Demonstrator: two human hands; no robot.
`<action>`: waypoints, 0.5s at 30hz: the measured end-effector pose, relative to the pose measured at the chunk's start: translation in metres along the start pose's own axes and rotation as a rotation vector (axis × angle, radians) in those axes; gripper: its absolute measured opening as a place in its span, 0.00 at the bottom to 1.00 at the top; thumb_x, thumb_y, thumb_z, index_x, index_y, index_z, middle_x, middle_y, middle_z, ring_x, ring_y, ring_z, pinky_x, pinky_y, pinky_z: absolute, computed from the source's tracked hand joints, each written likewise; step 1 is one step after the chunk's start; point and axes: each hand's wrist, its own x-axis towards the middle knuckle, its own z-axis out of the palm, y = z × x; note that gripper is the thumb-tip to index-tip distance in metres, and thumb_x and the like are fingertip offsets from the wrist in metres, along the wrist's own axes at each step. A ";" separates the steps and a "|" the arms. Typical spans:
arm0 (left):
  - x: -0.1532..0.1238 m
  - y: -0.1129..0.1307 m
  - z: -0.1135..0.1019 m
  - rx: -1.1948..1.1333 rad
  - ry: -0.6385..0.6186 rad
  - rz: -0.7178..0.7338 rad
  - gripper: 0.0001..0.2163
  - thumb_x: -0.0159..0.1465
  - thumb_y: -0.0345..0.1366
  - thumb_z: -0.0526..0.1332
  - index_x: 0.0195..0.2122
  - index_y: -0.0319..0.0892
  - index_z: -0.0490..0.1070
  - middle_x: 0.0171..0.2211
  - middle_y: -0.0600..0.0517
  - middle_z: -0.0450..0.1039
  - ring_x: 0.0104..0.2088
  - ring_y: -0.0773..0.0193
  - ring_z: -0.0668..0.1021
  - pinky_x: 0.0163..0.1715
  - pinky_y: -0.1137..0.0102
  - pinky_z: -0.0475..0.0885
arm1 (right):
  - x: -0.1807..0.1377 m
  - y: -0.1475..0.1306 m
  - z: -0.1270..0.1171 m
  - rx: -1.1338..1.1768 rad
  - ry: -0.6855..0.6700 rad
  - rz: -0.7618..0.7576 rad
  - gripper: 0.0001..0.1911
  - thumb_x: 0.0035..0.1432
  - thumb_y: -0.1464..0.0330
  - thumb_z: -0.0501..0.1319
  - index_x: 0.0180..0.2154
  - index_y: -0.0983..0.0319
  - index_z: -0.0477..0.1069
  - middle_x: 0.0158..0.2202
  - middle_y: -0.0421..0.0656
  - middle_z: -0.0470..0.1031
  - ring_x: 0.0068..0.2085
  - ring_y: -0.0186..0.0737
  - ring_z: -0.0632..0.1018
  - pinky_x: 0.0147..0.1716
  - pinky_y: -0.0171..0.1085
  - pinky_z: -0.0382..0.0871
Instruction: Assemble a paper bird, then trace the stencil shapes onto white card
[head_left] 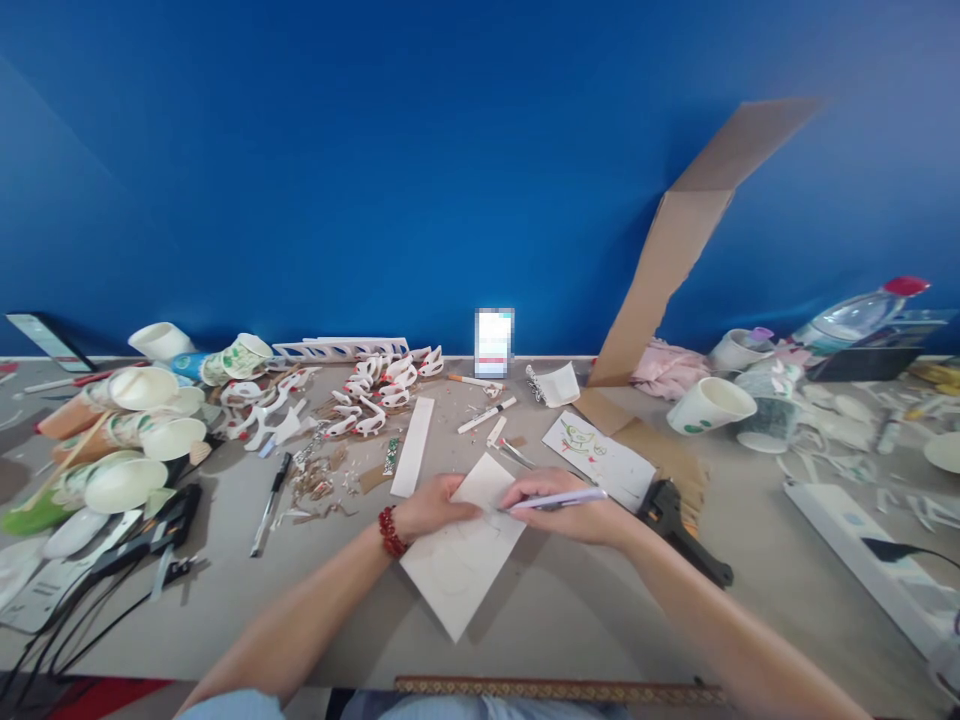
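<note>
A sheet of white paper (459,570) lies turned at an angle in front of me, with faint drawn lines on it. My left hand (435,508), with a red bead bracelet (391,531) at its wrist, grips the paper's left edge, thumb on top. In my right hand (566,508) is a pale purple pen (562,498), its tip hidden near the fingers over the paper. Just beyond, a card with a bird drawing (596,458) rests on the table. A black glue gun (684,535) lies right of my right wrist.
Paper cups (127,485) and black cables (82,600) crowd the left. Cut white-and-red paper pieces (379,385) and scraps (319,480) lie behind my left hand. A bent cardboard strip (660,260) leans on the blue wall. A power strip (862,570) sits at right.
</note>
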 end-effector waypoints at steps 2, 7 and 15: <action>0.000 0.000 0.000 0.002 0.001 -0.001 0.21 0.52 0.45 0.70 0.42 0.36 0.77 0.38 0.46 0.79 0.34 0.58 0.79 0.32 0.69 0.72 | -0.001 0.001 0.000 0.006 0.007 0.001 0.10 0.62 0.63 0.59 0.40 0.58 0.78 0.38 0.42 0.80 0.40 0.41 0.78 0.41 0.34 0.70; 0.001 -0.001 -0.001 0.008 0.002 0.008 0.21 0.51 0.44 0.71 0.42 0.36 0.77 0.36 0.47 0.79 0.34 0.58 0.79 0.32 0.70 0.71 | -0.004 -0.002 -0.007 -0.014 0.032 0.003 0.10 0.63 0.62 0.58 0.39 0.57 0.77 0.39 0.42 0.80 0.40 0.41 0.78 0.40 0.35 0.70; 0.002 -0.004 -0.002 -0.036 -0.028 0.010 0.24 0.51 0.47 0.71 0.44 0.36 0.76 0.37 0.45 0.79 0.33 0.59 0.79 0.31 0.70 0.72 | -0.010 0.002 -0.009 -0.066 0.002 -0.093 0.10 0.64 0.64 0.57 0.40 0.58 0.76 0.38 0.41 0.80 0.39 0.41 0.78 0.40 0.35 0.69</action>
